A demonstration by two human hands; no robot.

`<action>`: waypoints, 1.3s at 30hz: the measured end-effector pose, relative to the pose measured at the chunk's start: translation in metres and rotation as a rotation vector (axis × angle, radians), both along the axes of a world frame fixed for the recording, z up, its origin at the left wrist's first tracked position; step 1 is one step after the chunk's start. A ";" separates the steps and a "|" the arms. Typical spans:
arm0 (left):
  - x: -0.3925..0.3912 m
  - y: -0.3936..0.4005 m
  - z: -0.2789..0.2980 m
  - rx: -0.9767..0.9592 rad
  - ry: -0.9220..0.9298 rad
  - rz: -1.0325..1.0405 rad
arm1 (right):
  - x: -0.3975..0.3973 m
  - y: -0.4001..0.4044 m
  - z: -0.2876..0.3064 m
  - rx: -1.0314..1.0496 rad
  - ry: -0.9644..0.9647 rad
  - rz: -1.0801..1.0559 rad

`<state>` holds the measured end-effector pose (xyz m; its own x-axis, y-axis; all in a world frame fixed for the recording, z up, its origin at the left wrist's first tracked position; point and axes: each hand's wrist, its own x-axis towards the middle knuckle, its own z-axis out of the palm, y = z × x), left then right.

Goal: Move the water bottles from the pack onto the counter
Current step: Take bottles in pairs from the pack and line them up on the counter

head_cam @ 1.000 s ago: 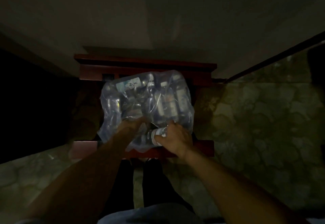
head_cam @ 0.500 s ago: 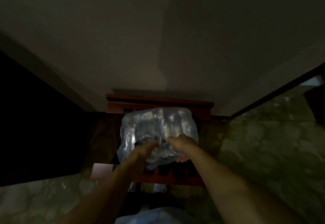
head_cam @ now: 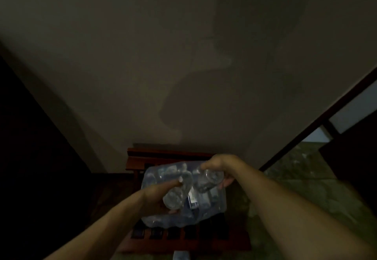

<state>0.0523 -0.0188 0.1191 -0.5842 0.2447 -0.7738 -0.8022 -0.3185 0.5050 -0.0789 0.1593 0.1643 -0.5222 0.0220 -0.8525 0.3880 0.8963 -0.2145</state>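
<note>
The scene is very dark. A clear plastic-wrapped pack of water bottles (head_cam: pixel 206 208) lies on a red wooden slatted chair (head_cam: pixel 142 159). My left hand (head_cam: pixel 157 196) grips one clear bottle (head_cam: pixel 174 197), its base turned toward me, held just above the pack. My right hand (head_cam: pixel 219 170) grips a second clear bottle (head_cam: pixel 208 178), also lifted over the pack's far right part. Several more bottles stay inside the wrap, blurred.
A plain wall (head_cam: pixel 183 55) rises behind the chair. A patterned stone floor (head_cam: pixel 306 178) spreads to the right. A dark door frame (head_cam: pixel 326 116) runs diagonally at the right. The left side is black shadow.
Both hands have pulled a bottle each out of the pack and raised them. The camera has tilted up, showing more wall.
</note>
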 end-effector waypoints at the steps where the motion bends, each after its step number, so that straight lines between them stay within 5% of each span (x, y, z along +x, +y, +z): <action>1: 0.003 -0.007 0.006 0.011 0.023 0.009 | 0.003 -0.005 0.012 -0.002 0.012 -0.013; 5: 0.020 -0.043 0.032 -0.004 0.120 0.107 | 0.024 -0.035 0.059 -0.053 0.037 -0.072; 17: 0.063 -0.160 0.130 -0.005 0.530 0.362 | 0.129 -0.154 0.106 -0.846 0.239 -0.468; 26: 0.098 -0.193 0.221 -0.141 0.949 0.372 | 0.171 -0.191 0.180 -1.386 0.294 -0.215; 34: 0.144 -0.189 0.275 -0.406 1.153 0.463 | 0.206 -0.223 0.204 -1.391 0.657 -0.142; 39: 0.166 -0.197 0.286 -0.390 1.136 0.581 | 0.219 -0.243 0.216 -1.532 0.592 -0.161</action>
